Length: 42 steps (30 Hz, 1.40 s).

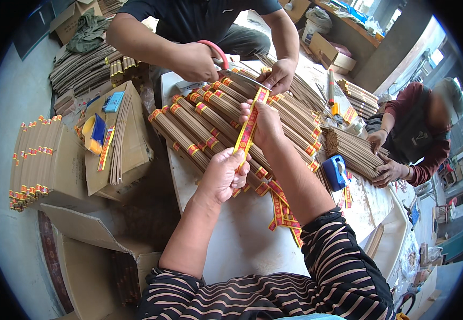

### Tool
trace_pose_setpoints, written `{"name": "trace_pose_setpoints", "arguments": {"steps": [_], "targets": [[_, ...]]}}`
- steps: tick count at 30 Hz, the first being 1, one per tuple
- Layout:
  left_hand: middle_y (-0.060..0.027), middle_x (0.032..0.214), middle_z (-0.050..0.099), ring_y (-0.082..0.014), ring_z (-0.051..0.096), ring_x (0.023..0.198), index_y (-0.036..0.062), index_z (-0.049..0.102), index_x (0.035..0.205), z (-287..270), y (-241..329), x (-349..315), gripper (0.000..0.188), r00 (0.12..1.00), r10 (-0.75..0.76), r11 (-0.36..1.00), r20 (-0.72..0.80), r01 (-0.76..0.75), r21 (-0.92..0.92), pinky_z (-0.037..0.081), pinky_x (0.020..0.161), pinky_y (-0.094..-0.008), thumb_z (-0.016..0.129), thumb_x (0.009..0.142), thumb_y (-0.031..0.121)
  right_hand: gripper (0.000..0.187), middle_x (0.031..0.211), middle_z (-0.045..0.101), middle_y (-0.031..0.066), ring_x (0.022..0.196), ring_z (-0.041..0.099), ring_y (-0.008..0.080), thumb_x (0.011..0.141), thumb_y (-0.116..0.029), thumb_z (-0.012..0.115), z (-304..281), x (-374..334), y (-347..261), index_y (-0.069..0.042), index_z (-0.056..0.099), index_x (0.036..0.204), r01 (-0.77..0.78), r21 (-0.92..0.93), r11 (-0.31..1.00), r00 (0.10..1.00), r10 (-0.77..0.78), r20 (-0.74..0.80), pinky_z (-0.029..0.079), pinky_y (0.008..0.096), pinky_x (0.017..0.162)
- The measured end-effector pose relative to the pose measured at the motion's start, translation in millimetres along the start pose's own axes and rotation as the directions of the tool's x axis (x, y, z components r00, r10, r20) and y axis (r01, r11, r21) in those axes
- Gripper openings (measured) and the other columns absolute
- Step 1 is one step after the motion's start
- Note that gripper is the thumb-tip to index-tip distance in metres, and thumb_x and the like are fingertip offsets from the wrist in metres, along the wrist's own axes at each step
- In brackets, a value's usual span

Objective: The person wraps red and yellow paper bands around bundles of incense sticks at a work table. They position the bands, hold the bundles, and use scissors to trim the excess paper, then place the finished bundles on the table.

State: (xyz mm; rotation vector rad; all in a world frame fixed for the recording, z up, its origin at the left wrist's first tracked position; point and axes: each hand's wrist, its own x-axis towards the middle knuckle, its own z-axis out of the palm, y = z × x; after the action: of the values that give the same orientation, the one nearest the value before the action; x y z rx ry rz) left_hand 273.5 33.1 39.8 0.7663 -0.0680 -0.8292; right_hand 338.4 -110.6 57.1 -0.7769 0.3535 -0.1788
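Observation:
A long red and yellow paper strip (246,132) is stretched between my two hands over the table. Its near end is pinched in my left hand (223,176); my right hand (266,125) grips it closer to the far end. At that far end, a co-worker's hand (280,76) touches the strip, while their other hand holds red-handled scissors (222,55) with the blades against it. Below lie rows of brown incense stick bundles (210,128) banded in red and yellow. More loose strips (282,208) are heaped beside my right forearm.
A blue tape dispenser (336,172) stands on the white table (231,240), right of my arm. Another person at the right handles a thick bundle of loose sticks (353,152). Cardboard boxes (90,234) and stacked bundles (34,160) stand at the left.

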Motion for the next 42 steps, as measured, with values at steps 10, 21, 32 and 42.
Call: {"name": "trace_pose_setpoints", "arguments": {"steps": [10,21,32,42], "targets": [[-0.0035,0.059,0.046,-0.0049,0.031,0.039,0.0030,0.045,0.086,1.8,0.9,1.0,0.015,1.000,-0.016,1.000,0.004,0.016,-0.004,0.026,0.035,-0.0170,0.043,0.090,0.018,0.021,0.086,0.055,0.0158,0.072,0.056,0.0210,0.091,-0.015,0.033,-6.2,-3.6,0.3,0.002,0.041,0.099,0.021,-0.044,0.999,1.000,-0.020,0.020,0.052,0.0331,0.065],[-0.0024,0.060,0.047,-0.0041,0.032,0.040,0.0031,0.046,0.087,-2.7,-0.9,2.2,0.019,0.999,-0.012,1.000,0.048,0.012,0.007,0.027,0.036,-0.0166,0.045,0.089,0.022,0.017,0.095,0.057,0.0158,0.085,0.058,0.0236,0.087,-0.009,0.043,-8.4,-50.7,-4.6,0.001,0.045,0.101,-0.219,0.004,0.976,0.962,0.215,0.169,0.049,0.0369,0.077],[-0.0049,0.061,0.050,-0.0055,0.038,0.040,0.0023,0.048,0.087,-3.0,2.0,2.3,0.017,0.999,-0.013,0.999,0.032,0.012,0.045,0.033,0.038,-0.0167,0.047,0.088,0.019,0.025,0.102,0.056,0.0185,0.095,0.056,0.0288,0.088,-0.017,0.044,-29.4,-31.1,-13.5,0.003,0.048,0.103,-0.392,-0.058,0.918,0.858,0.388,0.337,0.044,0.0429,0.085],[-0.0095,0.072,0.057,-0.0117,0.054,0.056,-0.0009,0.051,0.094,-5.1,10.8,-5.1,0.027,0.996,-0.068,0.998,0.052,0.068,0.011,0.045,0.052,-0.0237,0.050,0.087,0.025,0.024,0.097,0.056,0.0199,0.091,0.057,0.0301,0.090,-0.014,0.039,-25.9,-23.5,-13.8,0.006,0.047,0.099,-0.327,-0.057,0.943,0.896,0.329,0.298,0.047,0.0420,0.082]]}}
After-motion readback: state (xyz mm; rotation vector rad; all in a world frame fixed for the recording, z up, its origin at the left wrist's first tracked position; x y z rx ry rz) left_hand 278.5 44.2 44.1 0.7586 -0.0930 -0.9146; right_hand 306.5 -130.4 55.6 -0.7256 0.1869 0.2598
